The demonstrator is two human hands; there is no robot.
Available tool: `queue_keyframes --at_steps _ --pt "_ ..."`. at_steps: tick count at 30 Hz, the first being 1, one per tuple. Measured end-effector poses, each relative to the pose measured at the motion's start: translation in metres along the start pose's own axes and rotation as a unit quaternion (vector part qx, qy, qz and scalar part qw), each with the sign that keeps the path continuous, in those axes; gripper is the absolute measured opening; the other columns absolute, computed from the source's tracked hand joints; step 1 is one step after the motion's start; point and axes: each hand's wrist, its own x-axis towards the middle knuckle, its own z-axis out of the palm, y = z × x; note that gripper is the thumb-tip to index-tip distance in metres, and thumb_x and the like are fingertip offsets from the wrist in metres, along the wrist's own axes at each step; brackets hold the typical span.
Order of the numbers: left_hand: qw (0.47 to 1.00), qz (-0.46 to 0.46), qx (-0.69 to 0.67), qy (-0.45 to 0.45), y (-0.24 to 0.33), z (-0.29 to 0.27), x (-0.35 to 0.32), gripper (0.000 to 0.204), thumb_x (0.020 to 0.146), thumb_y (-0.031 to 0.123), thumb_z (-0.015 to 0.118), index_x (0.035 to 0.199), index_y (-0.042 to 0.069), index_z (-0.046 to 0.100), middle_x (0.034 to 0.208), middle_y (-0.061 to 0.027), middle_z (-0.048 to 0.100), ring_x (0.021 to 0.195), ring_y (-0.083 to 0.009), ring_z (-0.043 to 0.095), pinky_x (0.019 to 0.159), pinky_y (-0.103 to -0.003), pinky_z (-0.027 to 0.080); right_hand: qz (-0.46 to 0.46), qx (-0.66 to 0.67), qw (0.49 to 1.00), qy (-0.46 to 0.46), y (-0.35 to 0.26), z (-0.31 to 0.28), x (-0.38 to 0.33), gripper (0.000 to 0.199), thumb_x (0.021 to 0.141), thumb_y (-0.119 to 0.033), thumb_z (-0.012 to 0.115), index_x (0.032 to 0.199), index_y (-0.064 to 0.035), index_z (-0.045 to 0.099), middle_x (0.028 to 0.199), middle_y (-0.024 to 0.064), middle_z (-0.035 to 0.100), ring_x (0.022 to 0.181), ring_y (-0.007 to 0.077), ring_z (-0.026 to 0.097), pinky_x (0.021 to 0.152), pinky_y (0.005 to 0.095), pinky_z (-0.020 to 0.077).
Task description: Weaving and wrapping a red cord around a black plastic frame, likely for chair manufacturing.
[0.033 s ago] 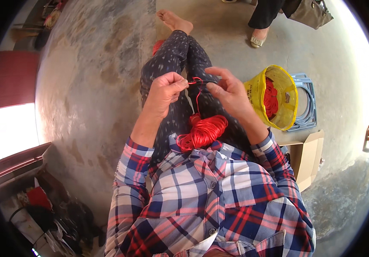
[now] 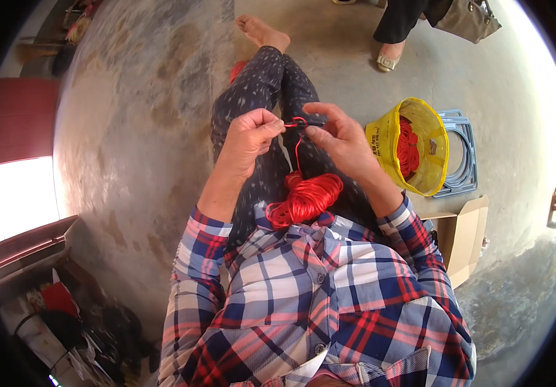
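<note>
My left hand (image 2: 253, 137) is closed, thumb and fingertips pinching the end of a red cord (image 2: 297, 151) in front of my knees. Facing it, my right hand (image 2: 344, 139) grips a thin black stick (image 2: 315, 123) between thumb and fingers, its index finger raised. The cord loops around the stick between the two hands; the stick's tip is too small to make out. From there the cord drops to a red cord bundle (image 2: 307, 198) lying in my lap.
On the right stands a yellow bucket (image 2: 391, 138) holding more red cord (image 2: 408, 148). Beside it lies a blue-grey frame (image 2: 462, 151) with a coiled ring. An open cardboard box (image 2: 468, 242) sits nearer. A person's foot (image 2: 389, 57) and a bag (image 2: 468, 22) are at the far right.
My right hand has shifted slightly left, bringing the black stick closer to my left hand. The left hand and the cord bundle stay in place.
</note>
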Motion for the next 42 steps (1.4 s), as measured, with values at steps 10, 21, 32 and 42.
queue_keyframes --at_steps 10,21,32,42 --pt "1.0 0.0 0.001 -0.028 0.009 0.014 0.008 0.013 0.088 0.015 0.067 0.084 0.004 0.061 0.064 0.0048 0.051 0.05 -0.002 0.037 0.046 -0.019 0.027 0.067 0.112 0.988 -0.086 -0.01 -0.01 0.004 0.016 0.091 -0.016 0.068 0.099 -0.0034 0.066 0.081 -0.0039 0.062 0.068 0.004 0.052 0.062 0.0197 0.0444" --pt "1.0 -0.002 -0.006 -0.012 0.005 0.011 0.012 0.013 0.091 0.015 0.062 0.098 0.003 0.063 0.073 0.0032 0.052 0.054 -0.0018 0.039 0.048 -0.017 0.029 0.107 0.151 0.979 -0.087 0.002 -0.03 0.002 0.013 0.091 -0.018 0.067 0.087 -0.0055 0.065 0.076 -0.0029 0.061 0.064 0.0044 0.049 0.057 0.02 0.0398" --pt "0.981 0.133 0.134 -0.037 0.007 0.023 0.012 0.026 0.085 0.002 0.064 0.112 0.004 0.064 0.086 0.0013 0.055 0.057 -0.0025 0.041 0.054 -0.018 0.037 0.124 0.149 0.977 -0.09 0.006 -0.03 0.0 0.012 0.091 -0.017 0.065 0.084 -0.0078 0.063 0.073 -0.004 0.059 0.062 0.0035 0.046 0.055 0.0191 0.0366" --pt "0.84 0.299 0.453 -0.017 0.002 0.046 0.018 0.017 0.077 -0.001 0.07 0.093 0.003 0.068 0.081 -0.0046 0.058 0.068 -0.0156 0.057 0.062 -0.027 0.046 0.126 0.158 0.975 -0.093 0.006 -0.035 -0.001 0.013 0.091 -0.019 0.065 0.085 -0.0078 0.062 0.075 -0.0021 0.061 0.061 0.0033 0.046 0.055 0.0186 0.0352"
